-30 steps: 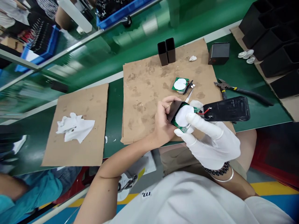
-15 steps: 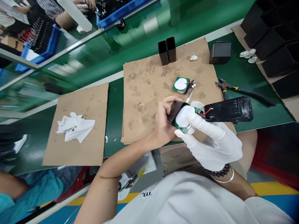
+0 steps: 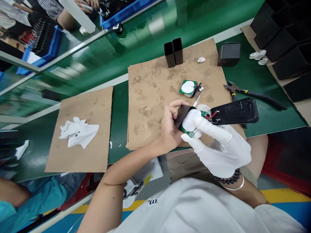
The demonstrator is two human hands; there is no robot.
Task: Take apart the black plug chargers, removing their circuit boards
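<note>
My bare left hand [image 3: 169, 127] is wrapped round a black plastic case [image 3: 181, 114], its open end facing right. My right hand [image 3: 216, 142], in a white glove, grips a green circuit board [image 3: 188, 132] with a round white pad [image 3: 190, 119] on it. The board's left part lies in the mouth of the case; how deep it reaches is hidden. Red and dark wires [image 3: 211, 116] run from the board to a long black end panel [image 3: 234, 111], which sticks out to the right above my glove. Just beyond my hands, tweezers [image 3: 197, 98] lie on the cardboard.
Another circuit board [image 3: 188, 87] lies on the cardboard sheet [image 3: 150, 103]. Two black cases [image 3: 173, 53] stand behind it, with a closed black box [image 3: 229, 55] to the right. Cutting pliers [image 3: 255, 94] rest at the right, near rows of black cases [image 3: 291, 38]. White cloth [image 3: 79, 132] lies left.
The board and the end panel have shifted slightly left, towards the case, with my right hand. My left hand has stayed in place. Dark items behind the bench have moved left.
</note>
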